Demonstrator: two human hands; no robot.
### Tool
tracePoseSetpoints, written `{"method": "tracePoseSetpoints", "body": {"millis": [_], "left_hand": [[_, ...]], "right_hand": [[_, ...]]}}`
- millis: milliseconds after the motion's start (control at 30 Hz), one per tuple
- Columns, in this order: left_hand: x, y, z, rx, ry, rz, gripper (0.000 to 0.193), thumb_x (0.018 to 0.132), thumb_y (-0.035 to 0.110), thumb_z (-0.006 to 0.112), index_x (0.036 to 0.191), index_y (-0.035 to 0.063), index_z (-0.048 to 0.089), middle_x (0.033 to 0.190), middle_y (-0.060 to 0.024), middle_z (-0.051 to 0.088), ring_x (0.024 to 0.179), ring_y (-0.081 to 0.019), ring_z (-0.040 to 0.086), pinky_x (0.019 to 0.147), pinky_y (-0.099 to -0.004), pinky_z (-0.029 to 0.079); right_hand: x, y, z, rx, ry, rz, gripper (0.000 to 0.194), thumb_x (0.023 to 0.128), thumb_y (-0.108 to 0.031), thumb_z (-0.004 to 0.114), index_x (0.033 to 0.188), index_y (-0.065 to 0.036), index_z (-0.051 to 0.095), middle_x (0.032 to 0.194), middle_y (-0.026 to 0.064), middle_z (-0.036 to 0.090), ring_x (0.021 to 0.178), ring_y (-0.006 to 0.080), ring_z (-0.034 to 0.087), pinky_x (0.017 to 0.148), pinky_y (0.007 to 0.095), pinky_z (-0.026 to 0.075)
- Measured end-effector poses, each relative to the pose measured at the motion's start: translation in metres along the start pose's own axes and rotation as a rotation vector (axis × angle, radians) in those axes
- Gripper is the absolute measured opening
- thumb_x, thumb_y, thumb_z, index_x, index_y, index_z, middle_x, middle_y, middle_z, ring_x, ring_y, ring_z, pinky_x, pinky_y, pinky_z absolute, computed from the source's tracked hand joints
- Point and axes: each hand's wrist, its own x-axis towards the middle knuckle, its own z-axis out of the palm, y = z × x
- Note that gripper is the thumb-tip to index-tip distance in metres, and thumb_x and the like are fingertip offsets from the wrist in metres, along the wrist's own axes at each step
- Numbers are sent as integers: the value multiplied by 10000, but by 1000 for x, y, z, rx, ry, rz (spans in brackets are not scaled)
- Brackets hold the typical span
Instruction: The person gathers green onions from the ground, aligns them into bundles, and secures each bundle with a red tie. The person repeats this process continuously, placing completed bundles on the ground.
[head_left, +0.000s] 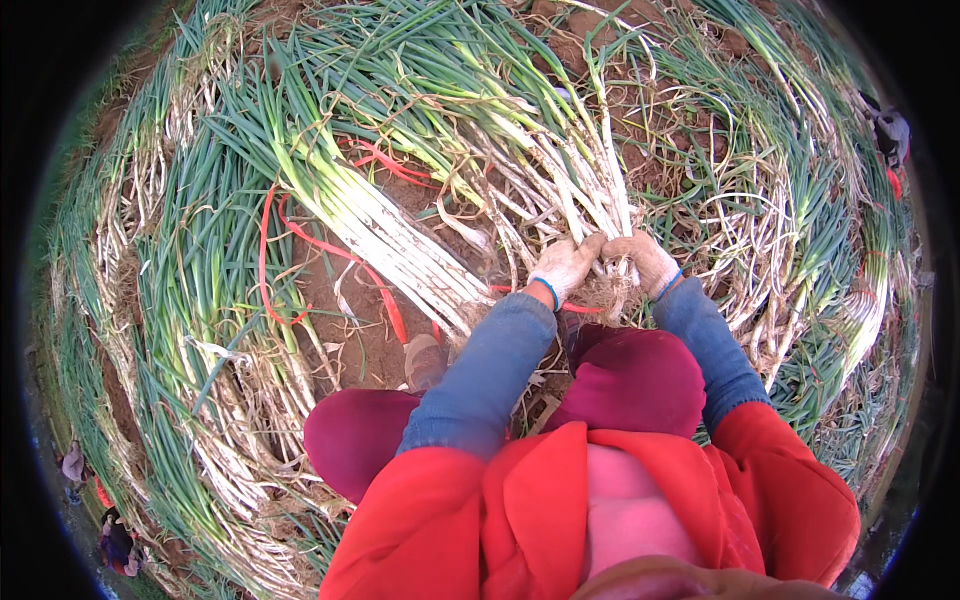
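Observation:
Both my hands wear pale work gloves with blue cuffs. My left hand (564, 268) and my right hand (643, 256) meet near the root ends of some green onions (609, 172), whose leaves point away from me. The right fingers close around white stalks just above the roots. The left fingers touch stalks beside them; whether they grip any is hard to tell. Left of my hands lies a cleaner bundle of green onions (390, 244), roots towards me. Under and around it runs red plastic tape (337, 249).
Long rows of pulled green onions (217, 247) lie on the left, and more (772, 225) on the right. A banded bunch (870, 315) is at far right. Brown soil (330, 289) shows between them. Other people (120, 544) appear at the rim, one (891, 135) at far right.

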Motion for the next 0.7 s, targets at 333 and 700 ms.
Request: {"method": "tracePoseSetpoints", "body": {"millis": [333, 700], "left_hand": [[-24, 0, 15, -964, -305, -137, 766, 1011, 656, 516, 1459, 36, 559, 1440, -156, 604, 1298, -272, 573, 1119, -385, 405], [-11, 6, 73, 354, -120, 317, 403, 1003, 400, 577, 1074, 44, 752, 1016, -177, 757, 916, -322, 745, 803, -495, 565]], "right_hand": [[3, -54, 8, -795, -257, -264, 219, 883, -83, 731, 1083, 7, 731, 922, 76, 748, 836, 162, 705, 776, 311, 573], [10, -192, 9, -1447, -402, -942, 291, 886, -153, 781, 1150, -55, 709, 1095, 154, 741, 1007, 327, 713, 922, 431, 572]]}}
